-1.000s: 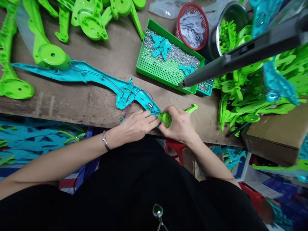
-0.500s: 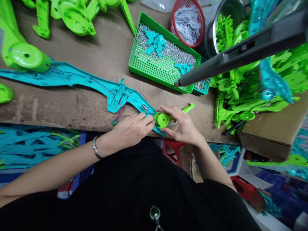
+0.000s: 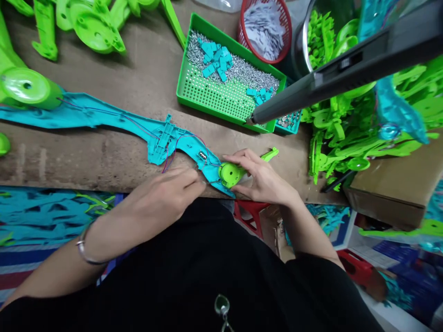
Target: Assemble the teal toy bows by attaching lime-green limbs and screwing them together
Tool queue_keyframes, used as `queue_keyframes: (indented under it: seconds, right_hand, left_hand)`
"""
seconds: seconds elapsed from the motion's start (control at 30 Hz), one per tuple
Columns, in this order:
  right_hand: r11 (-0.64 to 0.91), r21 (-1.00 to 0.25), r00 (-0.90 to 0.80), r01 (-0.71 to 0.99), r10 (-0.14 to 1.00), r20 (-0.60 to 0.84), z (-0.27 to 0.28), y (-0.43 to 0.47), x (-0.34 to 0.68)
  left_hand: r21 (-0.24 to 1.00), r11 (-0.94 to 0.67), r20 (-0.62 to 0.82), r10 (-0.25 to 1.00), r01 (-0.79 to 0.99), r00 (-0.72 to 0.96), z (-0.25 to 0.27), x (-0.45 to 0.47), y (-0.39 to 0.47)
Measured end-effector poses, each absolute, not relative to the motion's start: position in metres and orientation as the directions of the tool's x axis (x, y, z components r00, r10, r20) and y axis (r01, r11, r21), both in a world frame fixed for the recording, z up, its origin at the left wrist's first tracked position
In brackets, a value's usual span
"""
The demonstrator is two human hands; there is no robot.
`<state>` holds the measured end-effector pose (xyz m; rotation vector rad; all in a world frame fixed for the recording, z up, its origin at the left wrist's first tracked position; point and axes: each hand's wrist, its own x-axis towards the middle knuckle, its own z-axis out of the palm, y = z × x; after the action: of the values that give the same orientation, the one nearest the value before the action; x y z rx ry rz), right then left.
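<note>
A long turquoise plastic shell (image 3: 121, 121) lies along the bench, with thin red and blue wires and a small metal spring (image 3: 202, 156) in it. On its right end sits a lime-green plastic part with a round, holed cap (image 3: 230, 174). My right hand (image 3: 265, 177) holds this part between thumb and fingers. Left of it, my left hand (image 3: 169, 196) is closed in a pinch just below the shell. A thin wire seems to run from the green part to its fingertips, which are partly hidden.
A green perforated basket (image 3: 214, 101) holds screws and small turquoise pieces. Behind it stands a red basket (image 3: 289, 32) of pale strips. A dark grey rod-shaped tool (image 3: 311, 87) hangs across the right side. Green parts (image 3: 346, 143) are heaped near a cardboard box (image 3: 391, 184).
My left hand has moved left and toward my body, off the green part, and its fingers stay pinched. The right hand keeps its hold. The view has shifted slightly.
</note>
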<state>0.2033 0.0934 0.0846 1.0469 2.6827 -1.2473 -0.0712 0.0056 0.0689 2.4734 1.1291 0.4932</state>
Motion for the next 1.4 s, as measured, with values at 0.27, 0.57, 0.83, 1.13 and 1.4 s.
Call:
queue_keyframes:
  seconds: [0.27,0.57,0.83,1.13,1.4]
  right_hand:
    - [0.726,-0.521,-0.782,0.449,0.602,0.165,0.099,0.062,0.189]
    - [0.396,-0.683,-0.347,0.614,0.912,0.218,0.084,0.082,0.221]
    - [-0.169,-0.959,-0.3,0.23,0.925,-0.235,0.058,0.095,0.231]
    - [-0.213,-0.977,-0.237,0.026,0.948,-0.213,0.039,0.075,0.237]
    - [-0.159,-0.987,-0.234,0.036,0.958,-0.163,0.032,0.074,0.241]
  left_hand:
    - [0.647,-0.503,0.382,0.864,0.573,0.328,0.087,-0.042,0.018]
    - [0.581,-0.371,0.367,0.914,0.724,0.173,0.035,0.012,0.019]
    - [0.461,-0.342,0.315,0.926,0.819,0.21,0.019,0.023,0.012]
    - [0.476,-0.4,0.407,0.89,0.784,0.207,0.012,0.022,0.0]
    - [0.514,-0.362,0.364,0.913,0.778,0.185,0.019,0.025,0.0]
